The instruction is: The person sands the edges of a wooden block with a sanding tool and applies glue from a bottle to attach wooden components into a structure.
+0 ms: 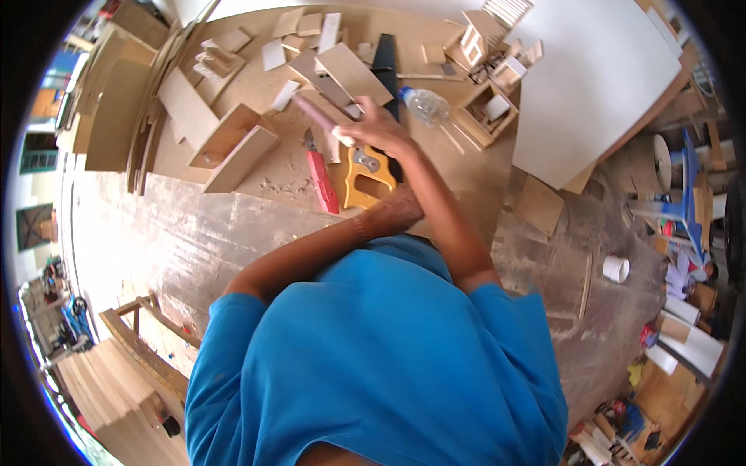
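Observation:
My right hand [381, 130] reaches forward over the board, slightly blurred. Its thumb and fingers close on the pale near end of a brown stick-shaped thing [315, 113], whose exact kind I cannot make out. Crossing beneath my right forearm, my left hand [398, 210] is close to my body, its fingers hidden. Just beyond it lies a handsaw with a yellow handle [348, 185], its dark blade [384, 58] pointing away. To the left of that handle rests a red utility knife [321, 182]. Flat wood pieces [353, 71] lie beyond my right hand.
An open wooden box [233, 144] and stacked boards [109, 124] stand left. A clear plastic bottle [426, 105], small wooden models [483, 113] and a large white panel [594, 85] are to the right. A white bucket [616, 269] stands on the floor.

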Action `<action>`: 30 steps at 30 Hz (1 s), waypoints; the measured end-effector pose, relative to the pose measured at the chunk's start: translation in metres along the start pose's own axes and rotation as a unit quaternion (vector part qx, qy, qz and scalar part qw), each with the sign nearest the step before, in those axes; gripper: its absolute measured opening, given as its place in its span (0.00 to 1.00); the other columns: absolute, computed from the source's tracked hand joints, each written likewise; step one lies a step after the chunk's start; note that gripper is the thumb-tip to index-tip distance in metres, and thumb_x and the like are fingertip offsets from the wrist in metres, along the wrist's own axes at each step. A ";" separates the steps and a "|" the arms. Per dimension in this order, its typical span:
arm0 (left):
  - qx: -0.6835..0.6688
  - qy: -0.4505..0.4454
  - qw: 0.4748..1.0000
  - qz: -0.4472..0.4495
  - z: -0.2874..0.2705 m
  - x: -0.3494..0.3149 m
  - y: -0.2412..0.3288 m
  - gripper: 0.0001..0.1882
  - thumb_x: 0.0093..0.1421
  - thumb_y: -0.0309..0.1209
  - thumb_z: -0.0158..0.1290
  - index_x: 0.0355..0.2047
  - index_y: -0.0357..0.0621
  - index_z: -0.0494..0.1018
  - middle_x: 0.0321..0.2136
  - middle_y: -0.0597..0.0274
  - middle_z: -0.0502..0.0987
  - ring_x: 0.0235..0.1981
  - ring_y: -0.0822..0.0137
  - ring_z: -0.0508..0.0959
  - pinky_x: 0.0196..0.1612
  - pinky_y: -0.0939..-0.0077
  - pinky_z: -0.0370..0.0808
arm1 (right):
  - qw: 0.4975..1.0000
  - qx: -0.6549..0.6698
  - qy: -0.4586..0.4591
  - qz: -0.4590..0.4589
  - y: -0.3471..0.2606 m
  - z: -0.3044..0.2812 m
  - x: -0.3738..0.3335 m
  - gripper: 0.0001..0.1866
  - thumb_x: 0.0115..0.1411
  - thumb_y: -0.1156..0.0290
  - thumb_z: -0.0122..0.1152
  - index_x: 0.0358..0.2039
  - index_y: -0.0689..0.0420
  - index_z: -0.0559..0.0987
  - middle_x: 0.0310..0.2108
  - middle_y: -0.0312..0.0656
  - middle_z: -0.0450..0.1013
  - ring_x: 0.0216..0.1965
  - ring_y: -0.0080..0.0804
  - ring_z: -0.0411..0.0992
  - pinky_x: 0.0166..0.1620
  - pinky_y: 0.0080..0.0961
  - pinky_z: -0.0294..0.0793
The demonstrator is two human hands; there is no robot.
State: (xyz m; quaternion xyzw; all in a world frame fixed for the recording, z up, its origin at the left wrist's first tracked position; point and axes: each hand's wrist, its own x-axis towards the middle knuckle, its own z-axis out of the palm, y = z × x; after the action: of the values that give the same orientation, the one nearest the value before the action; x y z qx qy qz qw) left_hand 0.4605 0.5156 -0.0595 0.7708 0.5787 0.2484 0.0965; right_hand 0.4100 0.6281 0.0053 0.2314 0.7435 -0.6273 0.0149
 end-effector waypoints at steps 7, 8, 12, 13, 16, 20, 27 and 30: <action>0.069 0.010 0.994 0.085 0.022 0.007 0.008 0.12 0.52 0.29 0.45 0.37 0.51 0.73 0.40 0.64 0.73 0.44 0.62 0.71 0.44 0.66 0.68 | 0.867 0.434 -0.219 -0.108 -0.022 -0.026 -0.086 0.48 0.41 0.63 0.61 0.60 0.61 0.49 0.52 0.50 0.62 0.50 0.36 0.65 0.48 0.27 0.68; 0.000 -0.082 0.996 0.024 0.001 0.009 0.013 0.13 0.52 0.30 0.43 0.38 0.50 0.71 0.43 0.64 0.71 0.45 0.65 0.70 0.48 0.68 0.67 | 0.851 0.443 -0.241 -0.146 -0.021 -0.023 -0.088 0.47 0.46 0.54 0.62 0.59 0.63 0.51 0.52 0.50 0.61 0.50 0.34 0.64 0.46 0.26 0.69; 0.160 -0.098 0.978 0.094 0.002 0.014 0.016 0.12 0.53 0.30 0.43 0.37 0.48 0.71 0.41 0.63 0.71 0.44 0.66 0.71 0.49 0.70 0.67 | 0.873 0.446 -0.182 -0.081 -0.001 -0.008 -0.091 0.48 0.49 0.35 0.48 0.56 0.64 0.55 0.47 0.47 0.62 0.41 0.30 0.65 0.37 0.25 0.72; 0.144 -0.108 0.979 0.096 0.009 0.019 0.012 0.11 0.53 0.30 0.43 0.37 0.47 0.71 0.40 0.63 0.71 0.43 0.65 0.71 0.49 0.70 0.67 | 0.886 0.433 -0.156 -0.064 0.003 -0.008 -0.089 0.48 0.49 0.34 0.48 0.57 0.63 0.53 0.47 0.49 0.62 0.39 0.31 0.64 0.35 0.27 0.73; 0.129 -0.112 0.980 0.100 0.023 0.034 0.007 0.11 0.53 0.30 0.44 0.36 0.46 0.71 0.39 0.62 0.72 0.42 0.64 0.72 0.47 0.70 0.68 | 0.867 0.467 -0.153 -0.081 0.004 -0.009 -0.089 0.45 0.51 0.36 0.46 0.57 0.61 0.53 0.47 0.49 0.61 0.39 0.34 0.64 0.34 0.30 0.71; 0.116 -0.110 0.982 0.099 0.033 0.042 -0.002 0.10 0.53 0.31 0.46 0.35 0.45 0.71 0.37 0.60 0.72 0.40 0.62 0.72 0.45 0.69 0.69 | 0.851 0.498 -0.135 -0.095 0.007 -0.014 -0.090 0.45 0.51 0.36 0.47 0.57 0.61 0.54 0.47 0.50 0.61 0.38 0.36 0.65 0.34 0.33 0.70; 0.087 -0.045 0.992 0.076 0.044 0.045 -0.008 0.09 0.53 0.32 0.48 0.33 0.42 0.71 0.33 0.57 0.72 0.37 0.59 0.73 0.41 0.68 0.70 | 0.867 0.476 -0.099 -0.108 -0.002 -0.025 -0.092 0.44 0.52 0.36 0.44 0.57 0.60 0.54 0.46 0.50 0.63 0.40 0.37 0.66 0.35 0.35 0.71; -0.003 0.015 0.999 0.028 0.029 0.037 -0.006 0.09 0.53 0.33 0.49 0.32 0.41 0.71 0.31 0.56 0.72 0.36 0.57 0.73 0.40 0.67 0.71 | 0.894 0.426 -0.073 -0.119 -0.015 -0.033 -0.093 0.43 0.52 0.36 0.45 0.56 0.60 0.55 0.46 0.48 0.63 0.43 0.38 0.66 0.38 0.36 0.72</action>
State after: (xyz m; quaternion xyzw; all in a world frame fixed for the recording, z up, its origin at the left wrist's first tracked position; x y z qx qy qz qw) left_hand 0.4779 0.5559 -0.0773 0.7828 0.5573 0.2643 0.0830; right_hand 0.4964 0.6269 0.0551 0.0791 0.4239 -0.8960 -0.1060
